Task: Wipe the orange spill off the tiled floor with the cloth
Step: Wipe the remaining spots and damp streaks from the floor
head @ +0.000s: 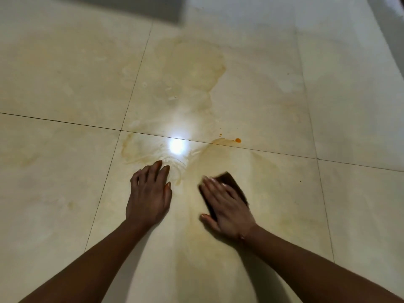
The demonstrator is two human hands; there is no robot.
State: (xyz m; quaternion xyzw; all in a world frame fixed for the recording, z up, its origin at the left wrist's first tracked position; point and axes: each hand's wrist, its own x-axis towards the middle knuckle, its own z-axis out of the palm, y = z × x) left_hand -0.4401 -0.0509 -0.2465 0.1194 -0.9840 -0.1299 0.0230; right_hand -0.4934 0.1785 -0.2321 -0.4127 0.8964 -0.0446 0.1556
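Observation:
My right hand [227,206] presses flat on a dark brown folded cloth [232,180] that lies on the cream tiled floor [65,84]; the hand is blurred and covers most of the cloth. My left hand [148,193] rests palm down on the floor to the left of the cloth, fingers spread, holding nothing. A thin orange-yellow smear [192,68] spreads across the tile ahead and around both hands. A small bright orange drop [237,140] with a few specks sits on the grout line beyond the cloth.
Dark grout lines [65,122] cross the floor. A bright light glare [176,146] reflects off the wet tile just ahead of my left hand. A dark grey surface [131,7] borders the floor at the top.

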